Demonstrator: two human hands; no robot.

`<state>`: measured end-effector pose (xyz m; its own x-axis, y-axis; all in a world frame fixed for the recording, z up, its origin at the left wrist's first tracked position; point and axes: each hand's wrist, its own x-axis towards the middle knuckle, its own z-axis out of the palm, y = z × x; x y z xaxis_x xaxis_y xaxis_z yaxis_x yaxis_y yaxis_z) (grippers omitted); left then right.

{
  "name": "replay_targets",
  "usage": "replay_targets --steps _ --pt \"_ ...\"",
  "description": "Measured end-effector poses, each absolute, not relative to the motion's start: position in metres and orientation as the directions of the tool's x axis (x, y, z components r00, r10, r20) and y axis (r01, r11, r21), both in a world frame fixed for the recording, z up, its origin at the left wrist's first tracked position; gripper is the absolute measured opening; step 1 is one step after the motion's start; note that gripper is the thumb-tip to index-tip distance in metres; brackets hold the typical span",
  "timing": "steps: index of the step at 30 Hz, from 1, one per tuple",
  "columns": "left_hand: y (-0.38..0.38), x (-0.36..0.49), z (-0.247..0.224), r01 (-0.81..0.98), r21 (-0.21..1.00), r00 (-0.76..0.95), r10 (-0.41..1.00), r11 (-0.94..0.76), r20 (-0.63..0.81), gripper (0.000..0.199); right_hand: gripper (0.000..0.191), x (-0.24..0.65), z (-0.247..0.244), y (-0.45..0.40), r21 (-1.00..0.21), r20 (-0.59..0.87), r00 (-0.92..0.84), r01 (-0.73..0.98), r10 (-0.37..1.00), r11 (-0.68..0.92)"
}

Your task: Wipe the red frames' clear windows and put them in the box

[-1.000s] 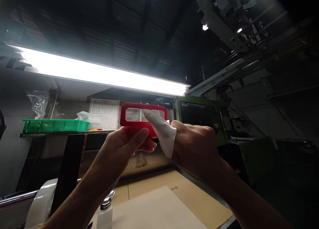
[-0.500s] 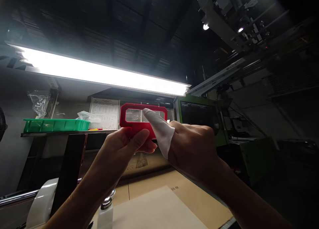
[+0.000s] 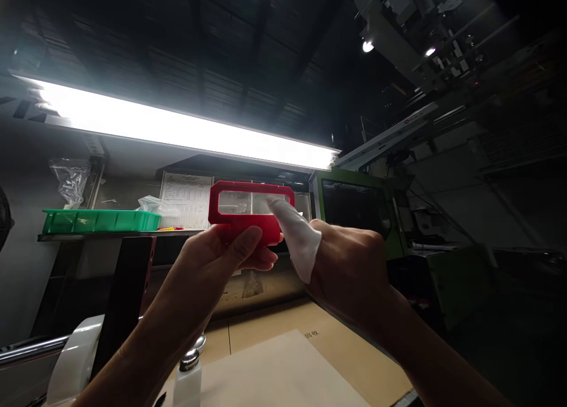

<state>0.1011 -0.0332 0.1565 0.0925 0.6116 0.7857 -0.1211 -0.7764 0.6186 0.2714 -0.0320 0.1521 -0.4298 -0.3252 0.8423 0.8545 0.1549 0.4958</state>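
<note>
A red plastic frame (image 3: 254,221) with a wide rectangular opening is held up below the bright lamp. My left hand (image 3: 225,256) grips its lower part, the thumb on the near face and the fingers behind. A white cloth (image 3: 296,235) covers the index finger of my right hand (image 3: 348,262), and the other fingers are curled in. The covered fingertip is at the right part of the opening, near the inner edge; whether it touches the frame cannot be made out.
A long lamp (image 3: 190,129) hangs above. A green tray (image 3: 101,221) sits on the left shelf. Below are a white pump bottle (image 3: 187,383), a white roll (image 3: 75,360) and cardboard (image 3: 345,342). A green machine (image 3: 354,200) stands at the right.
The red frame has shifted slightly left. My right hand has moved a little right and down, so the covered fingertip is off the top bar and lower in the opening.
</note>
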Motion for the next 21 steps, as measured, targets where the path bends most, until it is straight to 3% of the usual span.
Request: replay_targets --steps 5,7,9,11,12,14,16,21 --pt "-0.035 0.101 0.155 -0.125 0.627 0.114 0.617 -0.769 0.779 0.016 0.044 0.273 0.152 -0.024 0.461 0.874 -0.401 0.862 -0.273 0.21" --pt "-0.036 0.101 0.155 -0.122 0.634 0.103 0.626 -0.763 0.773 0.017 0.038 0.278 0.154 -0.025 0.385 0.917 -0.308 0.847 -0.252 0.367" --pt "-0.037 0.101 0.156 -0.131 0.638 0.102 0.629 -0.759 0.77 0.017 0.029 0.283 0.155 -0.026 0.196 0.98 -0.124 0.725 -0.156 0.66" --pt "-0.037 0.101 0.157 -0.158 0.631 0.125 0.618 -0.76 0.776 0.018 0.024 0.286 0.155 -0.023 -0.097 0.995 0.051 0.413 0.084 0.905" --pt "-0.037 0.101 0.157 -0.174 0.628 0.137 0.613 -0.758 0.778 0.017 0.023 0.286 0.155 -0.021 -0.236 0.972 0.072 0.207 0.226 0.949" --pt "-0.037 0.101 0.158 -0.202 0.624 0.163 0.602 -0.755 0.782 0.016 0.02 0.284 0.155 -0.013 -0.438 0.898 -0.039 -0.178 0.439 0.881" --pt "-0.037 0.101 0.158 -0.206 0.63 0.178 0.605 -0.749 0.776 0.017 0.016 0.28 0.155 -0.004 -0.542 0.84 -0.241 -0.437 0.487 0.718" --pt "-0.037 0.099 0.156 -0.186 0.635 0.205 0.603 -0.75 0.771 0.02 0.018 0.271 0.16 0.007 -0.648 0.76 -0.553 -0.61 0.34 0.456"
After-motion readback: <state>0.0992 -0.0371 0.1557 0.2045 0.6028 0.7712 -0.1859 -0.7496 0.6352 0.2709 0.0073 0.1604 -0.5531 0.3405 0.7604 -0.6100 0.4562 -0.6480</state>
